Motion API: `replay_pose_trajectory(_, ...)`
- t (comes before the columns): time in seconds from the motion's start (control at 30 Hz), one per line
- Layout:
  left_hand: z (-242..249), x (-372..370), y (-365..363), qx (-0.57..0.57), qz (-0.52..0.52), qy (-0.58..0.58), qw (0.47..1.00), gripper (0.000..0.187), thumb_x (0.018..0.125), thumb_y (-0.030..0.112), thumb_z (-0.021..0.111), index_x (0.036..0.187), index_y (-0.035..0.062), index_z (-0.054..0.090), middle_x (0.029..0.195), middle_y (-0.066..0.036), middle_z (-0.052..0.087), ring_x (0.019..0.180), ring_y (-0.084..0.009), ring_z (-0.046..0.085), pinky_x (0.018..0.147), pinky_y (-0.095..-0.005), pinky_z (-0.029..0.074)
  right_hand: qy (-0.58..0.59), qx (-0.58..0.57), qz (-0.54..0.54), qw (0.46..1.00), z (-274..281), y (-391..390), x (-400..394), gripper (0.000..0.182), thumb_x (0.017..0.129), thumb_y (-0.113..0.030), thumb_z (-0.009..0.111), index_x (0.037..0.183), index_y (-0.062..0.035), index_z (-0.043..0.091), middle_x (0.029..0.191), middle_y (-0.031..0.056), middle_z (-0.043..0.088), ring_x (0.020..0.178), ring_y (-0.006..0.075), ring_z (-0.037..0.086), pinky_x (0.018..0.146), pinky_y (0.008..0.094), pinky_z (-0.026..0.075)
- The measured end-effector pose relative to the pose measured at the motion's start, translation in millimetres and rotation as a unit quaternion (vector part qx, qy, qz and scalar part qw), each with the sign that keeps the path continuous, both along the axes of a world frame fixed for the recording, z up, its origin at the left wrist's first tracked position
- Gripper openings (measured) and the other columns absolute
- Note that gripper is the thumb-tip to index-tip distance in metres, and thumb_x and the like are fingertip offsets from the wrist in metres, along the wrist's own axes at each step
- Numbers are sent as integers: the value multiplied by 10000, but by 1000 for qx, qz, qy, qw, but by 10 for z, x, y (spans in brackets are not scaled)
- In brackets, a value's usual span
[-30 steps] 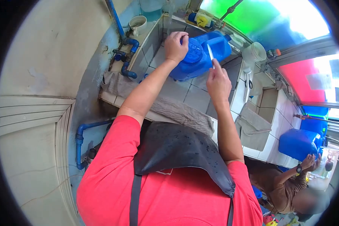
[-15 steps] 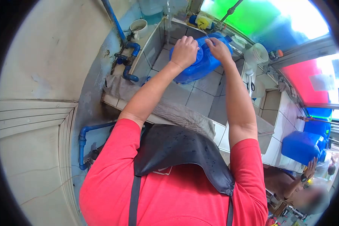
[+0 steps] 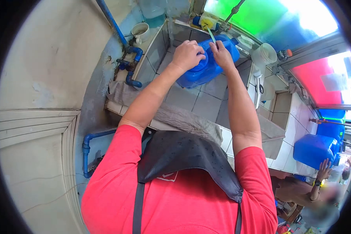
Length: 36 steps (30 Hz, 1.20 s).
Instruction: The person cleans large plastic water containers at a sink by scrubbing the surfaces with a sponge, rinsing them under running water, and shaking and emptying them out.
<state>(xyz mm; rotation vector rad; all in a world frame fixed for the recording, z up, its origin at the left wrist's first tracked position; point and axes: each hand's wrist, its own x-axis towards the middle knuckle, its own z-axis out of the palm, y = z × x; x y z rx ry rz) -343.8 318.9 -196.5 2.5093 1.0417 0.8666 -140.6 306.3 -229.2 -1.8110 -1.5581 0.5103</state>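
Observation:
A blue plastic jug (image 3: 206,76) lies in a tiled sink (image 3: 204,105). My left hand (image 3: 188,57) is closed over its round blue cap (image 3: 200,65), fingers curled at the rim. Beside it, my right hand (image 3: 223,55) grips a thin, pale blade-like tool, apparently a knife (image 3: 211,36), whose tip points up and away from me. The handle is hidden inside my fist, which is just above the jug's body.
A grey cloth (image 3: 187,119) drapes over the sink's front edge. Blue pipes (image 3: 134,64) and a white mug (image 3: 140,32) are at left. A white brush (image 3: 257,87) and a tub (image 3: 264,54) stand right. Another person's hand (image 3: 324,170) touches a blue container (image 3: 314,149).
My right hand has turned and shifted slightly left and down, so the blade now shows more plainly. My left hand stays at the cap. The other person's hand has reached the blue container.

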Motion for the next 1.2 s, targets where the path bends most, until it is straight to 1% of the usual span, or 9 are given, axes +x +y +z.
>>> replay_pose_trajectory(0.23,-110,81,-44,181,-1,62,982,134,867,192,648,836,62,634,856,-91,606,873,-269,624,752,-382,528,-6,11,-11,1000,-31,11,-19,354,1003,-412,559,1035,-60,545,770,200,607,723,390,622,632,463,461)
replay_pose_trajectory(0.33,-169,101,6,163,44,59,984,133,894,169,615,882,43,575,871,-120,588,891,-286,614,764,-403,521,17,11,-13,1000,-52,13,-15,349,1005,-413,562,1038,-66,547,725,170,595,666,331,613,601,442,453)
replay_pose_trajectory(0.4,-183,94,27,151,60,45,986,134,905,166,602,898,37,566,873,-129,593,891,-299,616,771,-410,518,16,-16,-19,1000,-44,22,-7,388,994,-447,544,1044,-62,543,881,227,660,846,452,637,699,501,481)
replay_pose_trajectory(0.53,-230,112,57,110,105,-25,988,135,932,164,574,933,31,547,893,-154,617,881,-337,625,778,-435,512,31,-27,-20,999,-1,-17,-35,386,996,-444,543,1044,-61,541,857,222,656,821,448,639,684,502,479)
replay_pose_trajectory(0.57,-237,122,70,111,103,-25,988,135,932,164,574,933,31,547,893,-154,617,881,-337,625,778,-435,512,26,-4,-18,999,-50,-5,-29,349,1005,-414,554,1038,-66,545,771,181,608,716,362,608,624,457,457)
replay_pose_trajectory(0.6,-245,132,80,94,106,-43,989,140,939,165,562,946,27,540,879,-165,628,861,-353,636,766,-456,512,21,19,-15,999,-95,3,-15,313,1013,-384,566,1032,-72,549,686,139,560,611,277,577,563,412,435)
replay_pose_trajectory(0.73,-195,141,108,-6,135,-58,989,153,965,172,518,992,20,520,832,-197,656,807,-396,663,726,-525,506,14,27,-16,999,-90,0,-26,300,1015,-371,567,1028,-72,546,681,130,554,596,261,565,549,409,427)
replay_pose_trajectory(0.8,-173,160,122,-21,149,-82,985,151,957,168,520,993,21,517,832,-216,664,817,-407,667,730,-537,505,42,-19,-12,999,-32,-48,-35,383,1000,-459,538,1059,-81,526,799,200,641,764,429,633,656,488,470)
replay_pose_trajectory(1.2,-1125,-216,1329,-335,251,-321,849,164,872,123,565,806,-15,621,880,-239,695,865,-381,689,759,-462,520,51,-31,-19,998,-38,-142,-34,436,986,-501,547,1007,-68,503,790,206,627,773,430,626,681,477,470)
